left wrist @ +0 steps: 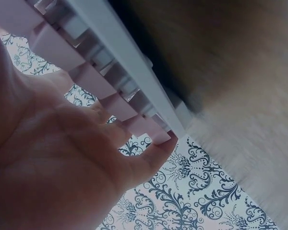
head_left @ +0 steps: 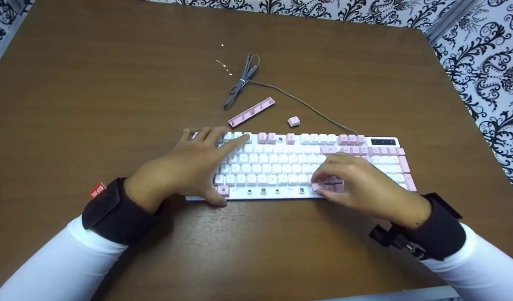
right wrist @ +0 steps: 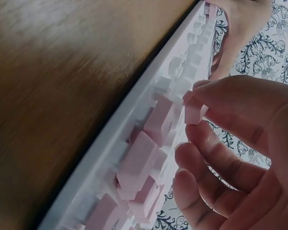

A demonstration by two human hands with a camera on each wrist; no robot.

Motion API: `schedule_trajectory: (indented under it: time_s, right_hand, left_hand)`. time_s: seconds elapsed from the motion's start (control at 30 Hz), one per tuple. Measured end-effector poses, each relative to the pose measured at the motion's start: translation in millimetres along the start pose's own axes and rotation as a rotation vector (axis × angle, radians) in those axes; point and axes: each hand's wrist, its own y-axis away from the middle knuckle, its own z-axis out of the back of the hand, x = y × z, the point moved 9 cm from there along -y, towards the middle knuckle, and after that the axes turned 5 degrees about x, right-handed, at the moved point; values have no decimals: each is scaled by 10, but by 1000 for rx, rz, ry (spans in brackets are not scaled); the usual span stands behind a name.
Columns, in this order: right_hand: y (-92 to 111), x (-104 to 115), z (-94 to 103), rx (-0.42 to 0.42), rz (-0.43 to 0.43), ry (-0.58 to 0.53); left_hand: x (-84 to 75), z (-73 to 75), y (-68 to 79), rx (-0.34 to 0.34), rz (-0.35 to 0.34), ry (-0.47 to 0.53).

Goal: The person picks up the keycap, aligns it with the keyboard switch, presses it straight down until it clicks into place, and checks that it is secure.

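A white and pink keyboard (head_left: 277,169) lies on the brown table (head_left: 248,246). My left hand (head_left: 189,167) rests over its left end, fingers spread toward the back edge and thumb at the front edge. Between thumb and fingertips, my right hand (head_left: 356,179) pinches a small pink keycap (right wrist: 194,111), just above the keys at the lower right. Other pink keycaps (right wrist: 137,160) lie near those fingers, one sitting higher than its neighbours. Along the front row, several dark switches (head_left: 277,191) show without caps. Behind the keyboard lie a long pink keycap (head_left: 251,112) and a small pale-pink keycap (head_left: 294,121).
A grey cable (head_left: 241,81), tied in a bundle, runs to the keyboard's back edge. Tiny light specks (head_left: 224,65) lie left of it. White cloth with black scrollwork (head_left: 486,79) lies beyond the table's edges.
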Motion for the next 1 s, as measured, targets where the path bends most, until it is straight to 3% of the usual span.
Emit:
schedule_trajectory:
  time_s: [0.67,1.0]
  right_hand:
    - [-7,98,-84,40,11,126]
    - [-17,186,-116,11,48,161]
  left_hand:
    - [5,-21,19,-12,-8,2]
    - [-1,-13,12,-17,-13,1]
